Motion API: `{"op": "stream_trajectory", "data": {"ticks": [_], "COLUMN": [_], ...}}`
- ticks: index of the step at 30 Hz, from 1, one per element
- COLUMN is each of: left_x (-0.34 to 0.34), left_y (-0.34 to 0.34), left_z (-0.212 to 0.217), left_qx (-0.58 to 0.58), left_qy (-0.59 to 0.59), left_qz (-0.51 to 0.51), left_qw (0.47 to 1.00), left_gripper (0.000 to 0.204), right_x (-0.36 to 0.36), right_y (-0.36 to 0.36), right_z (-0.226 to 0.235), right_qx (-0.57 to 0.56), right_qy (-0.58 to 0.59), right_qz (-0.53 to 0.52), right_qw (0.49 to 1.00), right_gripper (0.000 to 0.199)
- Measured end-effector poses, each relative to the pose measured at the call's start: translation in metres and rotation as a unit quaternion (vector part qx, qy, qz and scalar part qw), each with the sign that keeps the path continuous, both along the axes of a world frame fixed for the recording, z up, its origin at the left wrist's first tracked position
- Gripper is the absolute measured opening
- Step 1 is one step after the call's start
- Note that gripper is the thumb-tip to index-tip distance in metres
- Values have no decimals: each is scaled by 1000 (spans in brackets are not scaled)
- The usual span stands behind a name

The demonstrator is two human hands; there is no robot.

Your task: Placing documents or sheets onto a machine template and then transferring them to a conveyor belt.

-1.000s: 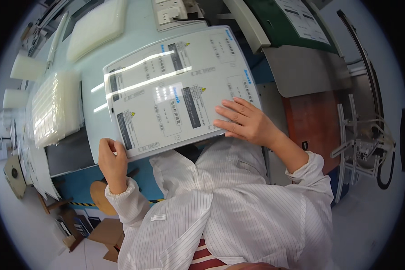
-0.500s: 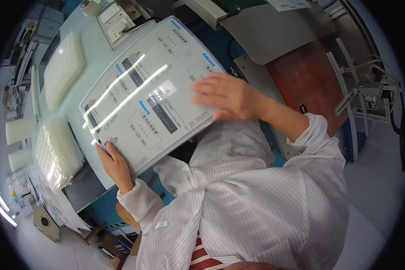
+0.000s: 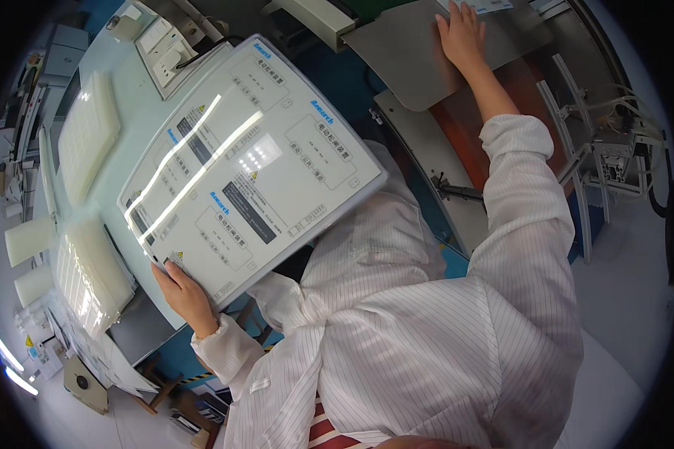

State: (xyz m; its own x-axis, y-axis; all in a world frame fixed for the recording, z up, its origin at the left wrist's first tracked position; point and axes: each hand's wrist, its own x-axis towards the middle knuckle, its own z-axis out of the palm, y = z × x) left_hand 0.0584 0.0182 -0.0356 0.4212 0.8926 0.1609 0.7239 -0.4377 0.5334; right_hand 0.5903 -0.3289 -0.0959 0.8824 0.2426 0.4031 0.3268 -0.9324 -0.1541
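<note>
Right hand (image 3: pixel 464 36) withdrawn, sheet (image 3: pixel 284 168) lengthwise toward upper-right

My feed's top edge crops a white sheet (image 3: pixel 496 6) at one o'clock; at eight, the left hand (image 3: pixel 186 301) hides part of the panel (image 3: pixel 253 170).

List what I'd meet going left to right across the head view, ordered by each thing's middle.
Upper off-white cylinder → film-wrapped stack → left hand → glossy printed panel → right hand → metal fixture with tubing.
</note>
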Motion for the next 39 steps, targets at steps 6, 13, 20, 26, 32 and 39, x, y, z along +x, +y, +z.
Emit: {"op": "stream_trajectory", "data": {"ticks": [6,13,20,26,32,39], "left_x": [-11,-12,-6,1,-5,-10], "left_y": [10,5,6,-1,-2,-3], "left_z": [-13,-8,-10,3,-3,-3], "left_qx": [41,11,25,-18,21,35], "left_qy": [17,14,-2,-19,-31,-44], "left_qz": [-11,11,-2,3,12,6], "left_qw": [999,1000,1000,1000,999,998], "left_gripper": [48,52,50,51,49,49], "right_x": [48,39,-13,-117,-163,-161], "right_y": [-12,-4,-18,-31,-51,-9], "right_z": [-33,-17,-3,12,41,68], "right_qx": [-26,5,-24,-26,-112,2], "right_qy": [-91,14,138,136,191,144], "right_qz": [-19,-74,-68,35,143,153], "right_qw": [995,997,988,990,964,978], "right_gripper": [55,65,79,81,81,42]}}
